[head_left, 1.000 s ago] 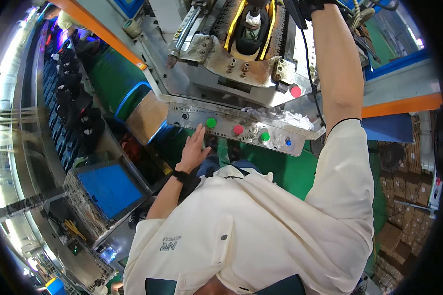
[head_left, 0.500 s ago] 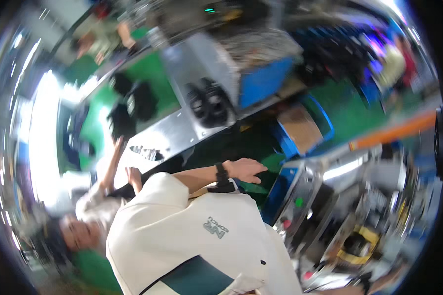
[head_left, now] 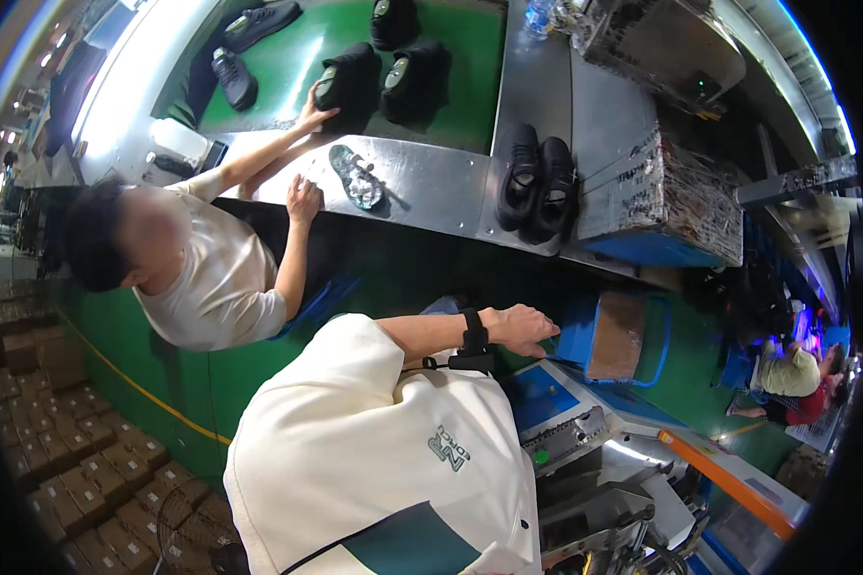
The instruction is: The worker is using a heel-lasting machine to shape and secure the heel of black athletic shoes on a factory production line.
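My left hand (head_left: 520, 330), a black band on its wrist, reaches out to the right in front of my cream shirt. Its fingers stretch forward with the thumb apart, and I see nothing held in it. Just beyond the fingertips stands a blue chair with a brown seat (head_left: 617, 335). Below the hand is a machine's blue top panel (head_left: 544, 395), with a green button (head_left: 542, 457) on its side; I cannot tell whether the hand touches any of it. My right hand does not show.
A seated person (head_left: 216, 273) at left touches a black shoe (head_left: 350, 86) on a green conveyor belt (head_left: 465, 57). A pair of black shoes (head_left: 537, 182) rests on the metal edge. Stacked cartons (head_left: 86, 470) fill the lower left; an orange bar (head_left: 729, 479) crosses at right.
My view has turned, and the bench and the person now appear larger and clearer. My left hand stays stretched out to the right. A hand at the lower right has left the picture.
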Demonstrator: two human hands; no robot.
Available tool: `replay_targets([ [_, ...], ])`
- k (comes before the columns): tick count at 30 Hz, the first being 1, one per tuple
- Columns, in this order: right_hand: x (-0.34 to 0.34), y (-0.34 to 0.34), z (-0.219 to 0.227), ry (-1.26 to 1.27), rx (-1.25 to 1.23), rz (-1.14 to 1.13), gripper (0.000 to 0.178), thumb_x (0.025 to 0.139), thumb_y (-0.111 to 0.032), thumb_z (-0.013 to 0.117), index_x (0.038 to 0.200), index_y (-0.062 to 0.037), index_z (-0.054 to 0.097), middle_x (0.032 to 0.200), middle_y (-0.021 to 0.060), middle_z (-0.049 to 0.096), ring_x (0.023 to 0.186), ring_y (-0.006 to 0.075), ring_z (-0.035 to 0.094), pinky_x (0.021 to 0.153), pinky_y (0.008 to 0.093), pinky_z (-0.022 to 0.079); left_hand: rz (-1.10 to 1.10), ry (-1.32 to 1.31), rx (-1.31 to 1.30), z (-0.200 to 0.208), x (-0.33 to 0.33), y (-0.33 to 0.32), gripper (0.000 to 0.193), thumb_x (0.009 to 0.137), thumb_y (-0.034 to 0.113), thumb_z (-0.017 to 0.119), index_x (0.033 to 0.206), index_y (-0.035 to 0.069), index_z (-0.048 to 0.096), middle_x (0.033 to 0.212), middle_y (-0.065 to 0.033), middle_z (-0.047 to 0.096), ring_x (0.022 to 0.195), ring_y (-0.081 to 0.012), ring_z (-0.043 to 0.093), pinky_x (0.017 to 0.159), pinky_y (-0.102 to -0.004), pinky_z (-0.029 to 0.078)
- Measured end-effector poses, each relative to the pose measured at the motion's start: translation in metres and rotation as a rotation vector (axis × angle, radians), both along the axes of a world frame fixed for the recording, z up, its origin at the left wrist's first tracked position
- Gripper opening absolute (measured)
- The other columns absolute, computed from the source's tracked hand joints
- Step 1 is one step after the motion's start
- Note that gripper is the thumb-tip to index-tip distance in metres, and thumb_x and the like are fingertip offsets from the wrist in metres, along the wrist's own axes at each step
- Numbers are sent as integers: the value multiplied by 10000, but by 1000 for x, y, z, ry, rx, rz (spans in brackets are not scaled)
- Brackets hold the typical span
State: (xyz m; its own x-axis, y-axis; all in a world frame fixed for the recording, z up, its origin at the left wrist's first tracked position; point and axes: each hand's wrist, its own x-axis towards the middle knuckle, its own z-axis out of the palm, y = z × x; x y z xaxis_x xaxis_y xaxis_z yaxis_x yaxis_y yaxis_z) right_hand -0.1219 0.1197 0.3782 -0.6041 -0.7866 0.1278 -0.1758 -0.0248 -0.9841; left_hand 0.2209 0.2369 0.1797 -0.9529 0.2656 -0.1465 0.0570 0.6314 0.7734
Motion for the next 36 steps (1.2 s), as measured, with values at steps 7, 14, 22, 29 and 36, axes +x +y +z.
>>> replay_targets([
  [7, 11, 90, -58, -38, 93, -147, 398, 993, -220, 629, 1342, -30, 614, 1244, 108, 678, 1085, 253, 659, 980, 357, 510, -45, -51, -17, -6, 38, 9, 662, 865, 304, 741, 1388, -49, 542, 1299, -211, 649, 1140, -380, 656, 926, -458, 565],
  [14, 53, 223, -77, -31, 191, -320, 379, 1011, -226, 599, 1348, -54, 624, 1263, 101, 680, 1082, 264, 660, 994, 369, 501, -99, -78, -22, 6, 43, 3, 672, 865, 305, 742, 1394, -55, 536, 1317, -210, 641, 1156, -376, 648, 949, -456, 553],
  [22, 253, 547, -48, -20, 360, -992, 363, 1032, -232, 565, 1355, -81, 636, 1285, 92, 683, 1079, 277, 662, 1011, 383, 492, -458, 47, 619, 128, -13, -20, 602, 971, 341, 667, 1411, -48, 533, 1363, -233, 624, 1250, -379, 608, 1049, -432, 491],
  [29, 347, 355, -115, 133, 354, -577, 281, 833, -99, 758, 1097, -12, 716, 1039, 113, 719, 887, 219, 710, 823, 323, 573, -1615, -303, 1582, 296, -43, 14, 1100, 906, 823, 427, 1503, -101, 382, 1454, -392, 458, 1383, -546, 432, 1162, -651, 270],
  [36, 432, 332, -121, -378, 221, -1068, 483, 851, -71, 737, 1318, -18, 625, 1113, 149, 717, 963, 183, 687, 917, 322, 560, -1521, -1548, 2085, 335, 44, 73, 1352, 754, 842, 640, 1479, -237, 266, 1520, -446, 318, 1395, -530, 419, 1117, -606, 370],
])
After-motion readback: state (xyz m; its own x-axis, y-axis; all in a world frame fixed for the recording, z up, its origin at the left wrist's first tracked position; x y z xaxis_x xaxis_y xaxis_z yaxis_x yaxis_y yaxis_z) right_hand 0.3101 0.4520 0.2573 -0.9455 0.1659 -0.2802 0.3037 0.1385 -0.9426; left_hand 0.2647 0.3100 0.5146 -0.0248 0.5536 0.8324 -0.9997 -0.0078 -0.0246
